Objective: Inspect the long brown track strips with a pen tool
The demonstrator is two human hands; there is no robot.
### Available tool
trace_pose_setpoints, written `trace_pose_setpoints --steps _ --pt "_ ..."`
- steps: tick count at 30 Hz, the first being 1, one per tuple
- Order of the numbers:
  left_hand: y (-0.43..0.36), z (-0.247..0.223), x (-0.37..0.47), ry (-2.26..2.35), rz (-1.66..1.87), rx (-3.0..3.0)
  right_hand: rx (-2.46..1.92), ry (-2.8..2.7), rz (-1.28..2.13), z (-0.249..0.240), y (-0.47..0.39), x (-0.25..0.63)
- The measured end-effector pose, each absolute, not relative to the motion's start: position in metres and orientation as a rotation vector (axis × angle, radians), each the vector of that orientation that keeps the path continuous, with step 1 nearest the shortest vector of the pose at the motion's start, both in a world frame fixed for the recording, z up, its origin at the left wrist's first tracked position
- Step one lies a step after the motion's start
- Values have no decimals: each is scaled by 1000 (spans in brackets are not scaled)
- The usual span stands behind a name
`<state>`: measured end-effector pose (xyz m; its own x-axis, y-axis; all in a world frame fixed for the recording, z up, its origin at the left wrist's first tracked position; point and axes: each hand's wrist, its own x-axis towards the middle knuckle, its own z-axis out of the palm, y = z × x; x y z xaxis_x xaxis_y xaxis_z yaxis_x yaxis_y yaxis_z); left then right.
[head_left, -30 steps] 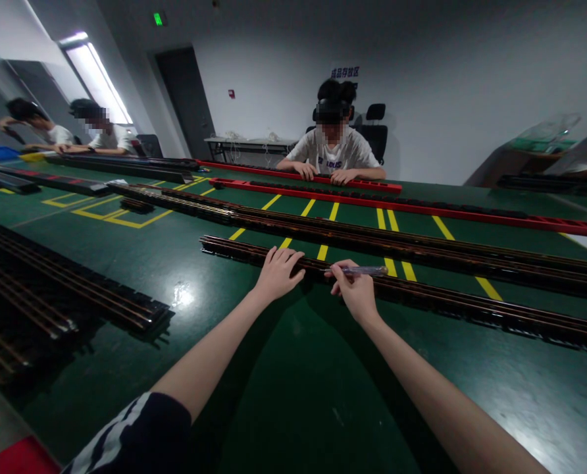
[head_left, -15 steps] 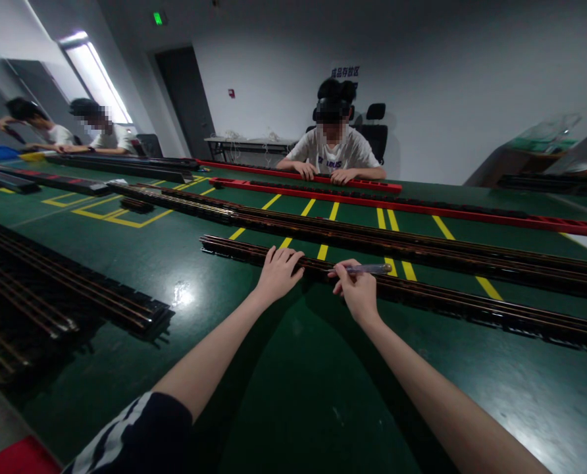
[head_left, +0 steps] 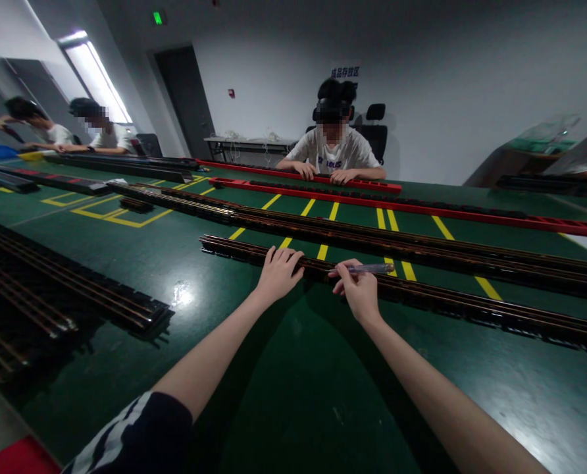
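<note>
A long dark rail with copper-coloured strips (head_left: 451,297) lies across the table in front of me. My left hand (head_left: 278,275) rests on it near its left end, fingers stretched and spread over the rail's top. To the right, my right hand (head_left: 357,288) pinches a clear-barrelled pen (head_left: 370,268). The pen lies nearly level, its tip pointing left over the rail; whether the tip touches cannot be told. Just beyond runs another long set of dark rails (head_left: 303,227), apart from both hands.
More dark rails (head_left: 76,276) are stacked at the left on the green table (head_left: 199,368). Across it, a co-worker (head_left: 335,141) leans over red-framed strips (head_left: 422,206). Two other people (head_left: 101,131) sit at the far left. Yellow tape lines (head_left: 407,268) mark the tabletop.
My right hand and the pen have shifted very slightly to the right. My left hand and the rails stay where they were.
</note>
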<state>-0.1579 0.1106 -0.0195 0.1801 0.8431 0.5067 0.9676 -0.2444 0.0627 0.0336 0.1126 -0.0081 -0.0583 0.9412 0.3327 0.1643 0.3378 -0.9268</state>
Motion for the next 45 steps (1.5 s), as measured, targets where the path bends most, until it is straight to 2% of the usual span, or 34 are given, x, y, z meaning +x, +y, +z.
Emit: trace_pose_setpoints --steps 45 --pt "107 -14 -155 -1739 -614 -2099 -1028 -1569 894 -6 113 32"
